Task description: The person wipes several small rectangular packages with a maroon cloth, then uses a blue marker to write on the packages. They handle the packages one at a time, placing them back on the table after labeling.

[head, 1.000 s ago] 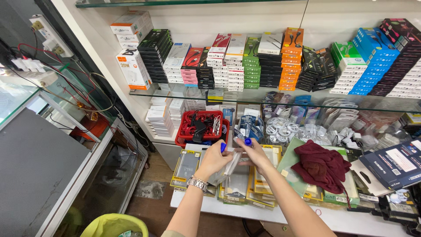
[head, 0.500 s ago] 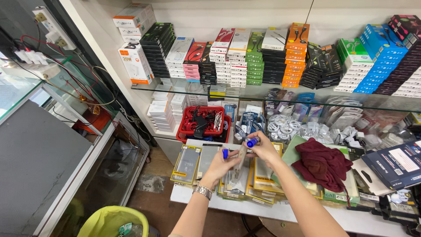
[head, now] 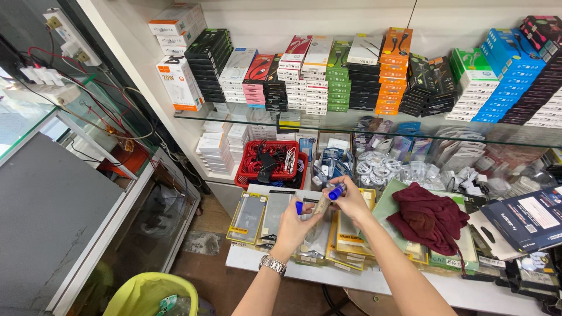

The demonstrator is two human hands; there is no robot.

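Note:
My left hand (head: 294, 225), a metal watch on its wrist, and my right hand (head: 353, 202) meet over the white table (head: 374, 282). Together they grip a small flat clear packet (head: 321, 206) by its two sides. Both hands have blue-painted nails. Below them lie rows of flat packaged phone cases (head: 261, 216), stacked and overlapping. What is inside the held packet is hidden by my fingers.
A red basket of cables (head: 269, 162) stands behind the stacks, with a crumpled maroon cloth (head: 428, 215) to the right. Stacked coloured boxes fill a glass shelf (head: 363, 120) above. There is a glass counter (head: 52, 193) on the left and a yellow-green bin (head: 146, 295) on the floor.
Both hands keep hold of the packet over the stacks and have shifted only slightly. The right hand sits a little higher than before.

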